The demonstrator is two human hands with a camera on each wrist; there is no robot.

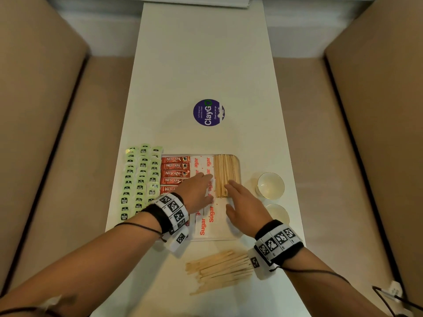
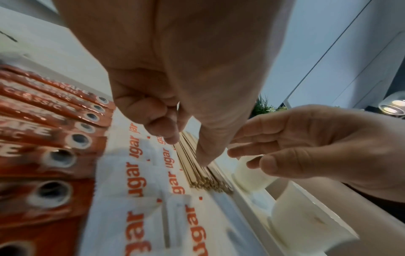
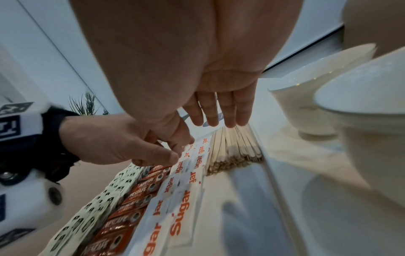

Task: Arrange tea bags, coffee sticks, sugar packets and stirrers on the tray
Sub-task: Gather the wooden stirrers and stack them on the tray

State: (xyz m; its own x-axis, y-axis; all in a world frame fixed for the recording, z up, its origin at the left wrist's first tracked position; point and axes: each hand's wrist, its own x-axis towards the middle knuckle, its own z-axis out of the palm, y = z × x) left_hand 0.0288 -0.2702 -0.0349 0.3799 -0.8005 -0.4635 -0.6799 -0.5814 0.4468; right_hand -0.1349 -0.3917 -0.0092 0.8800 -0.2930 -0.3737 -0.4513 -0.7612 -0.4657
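Observation:
A white tray (image 1: pixel 229 227) holds rows of orange coffee sticks (image 1: pixel 175 167), white sugar packets (image 1: pixel 202 165) and, at its far right, a neat bundle of wooden stirrers (image 1: pixel 225 170). Green tea bags (image 1: pixel 139 179) lie in columns along its left side. My left hand (image 1: pixel 209 187) hovers over the sugar packets, its bent fingers and thumb touching the bundle's left side (image 2: pixel 201 180). My right hand (image 1: pixel 231 193) lies flat with straight fingers on the bundle's near right part (image 3: pixel 234 152). Neither hand holds anything.
A loose pile of stirrers (image 1: pixel 219 268) lies on the white table in front of the tray. Two white cups (image 1: pixel 271 185) (image 1: pixel 278 213) stand just right of the tray, close to my right wrist. A purple round sticker (image 1: pixel 208 112) lies beyond. Beige surfaces flank the narrow table.

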